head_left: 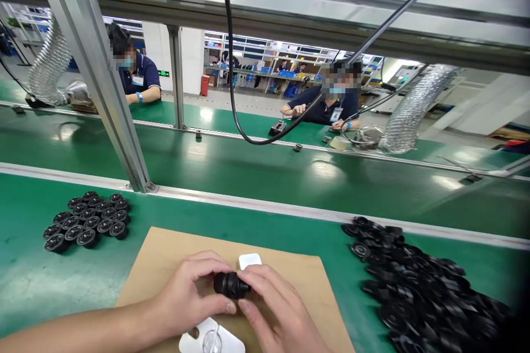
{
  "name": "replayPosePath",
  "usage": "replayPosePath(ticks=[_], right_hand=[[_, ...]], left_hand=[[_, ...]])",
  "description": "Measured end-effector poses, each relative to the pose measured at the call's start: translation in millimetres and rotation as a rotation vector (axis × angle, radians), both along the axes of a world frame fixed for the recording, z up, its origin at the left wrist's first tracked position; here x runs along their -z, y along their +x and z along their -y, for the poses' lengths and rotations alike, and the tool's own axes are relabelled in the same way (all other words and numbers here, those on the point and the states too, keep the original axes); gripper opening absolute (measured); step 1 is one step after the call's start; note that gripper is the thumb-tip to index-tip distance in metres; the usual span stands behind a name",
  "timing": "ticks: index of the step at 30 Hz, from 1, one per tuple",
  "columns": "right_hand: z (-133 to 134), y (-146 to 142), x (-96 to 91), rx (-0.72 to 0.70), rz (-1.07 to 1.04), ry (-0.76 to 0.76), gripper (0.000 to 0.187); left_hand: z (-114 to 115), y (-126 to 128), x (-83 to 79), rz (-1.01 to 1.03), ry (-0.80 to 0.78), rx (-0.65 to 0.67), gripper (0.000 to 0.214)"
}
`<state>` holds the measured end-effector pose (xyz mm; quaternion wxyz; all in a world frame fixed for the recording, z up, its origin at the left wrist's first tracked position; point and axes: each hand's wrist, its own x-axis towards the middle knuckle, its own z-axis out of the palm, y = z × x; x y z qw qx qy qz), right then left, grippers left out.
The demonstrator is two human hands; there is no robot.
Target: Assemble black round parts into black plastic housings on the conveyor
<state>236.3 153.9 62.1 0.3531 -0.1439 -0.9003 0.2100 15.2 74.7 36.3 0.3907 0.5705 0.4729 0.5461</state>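
On the green bench (248, 227) lies a tan sheet (318, 289), with a heap of black parts (422, 287) to its right, and above that sheet my left hand (188, 291) and right hand (285, 311) pinch 1 round black piece (227, 285) between their fingertips.

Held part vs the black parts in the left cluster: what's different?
The held part lies sideways between left hand and right hand; the cluster parts stand with round faces up.
The held part is over the brown sheet; the cluster parts rest on the green bench.
Both are black.
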Motion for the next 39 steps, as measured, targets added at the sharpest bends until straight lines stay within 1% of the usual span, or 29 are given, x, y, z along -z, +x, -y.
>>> replayPosePath(ticks=[5,8,12,15,17,20,24,26,32,36,39], right_hand=[[-1,-2,-0.2,0.010,0.000,0.057,0.035],[-2,-1,-0.2,0.010,0.014,0.070,0.032],[-7,1,1.8,-0.028,0.039,0.113,0.034],[-10,2,3.3,-0.034,0.050,0.127,0.033],[-10,3,3.6,-0.031,0.046,0.112,0.029],[-9,3,3.0,-0.025,0.036,0.106,0.026],[-9,3,2.3,-0.002,0.005,0.187,0.026],[-9,3,1.8,0.016,-0.005,0.215,0.027],[-8,2,-2.1,0.050,-0.010,0.239,0.023],[-7,1,-2.8,0.033,-0.006,0.236,0.025],[-9,2,-2.2,0.002,0.006,0.231,0.028]], left_hand=[[-1,1,-2.0,0.020,0.008,0.016,0.035],[-1,2,-6.7,0.033,-0.054,0.014,0.035],[0,4,-14.0,0.048,-0.166,0.020,0.031],[1,4,-15.9,0.092,-0.163,0.058,0.033],[2,3,-14.0,0.132,-0.157,0.056,0.033],[1,4,-6.8,0.234,-0.191,0.031,0.034],[0,6,3.9,0.453,-0.258,0.062,0.040],[0,7,6.7,0.516,-0.273,0.079,0.044],[1,6,7.8,0.533,-0.248,0.065,0.042],[1,5,8.4,0.481,-0.238,0.066,0.041],[1,6,10.8,0.534,-0.266,0.107,0.046]])
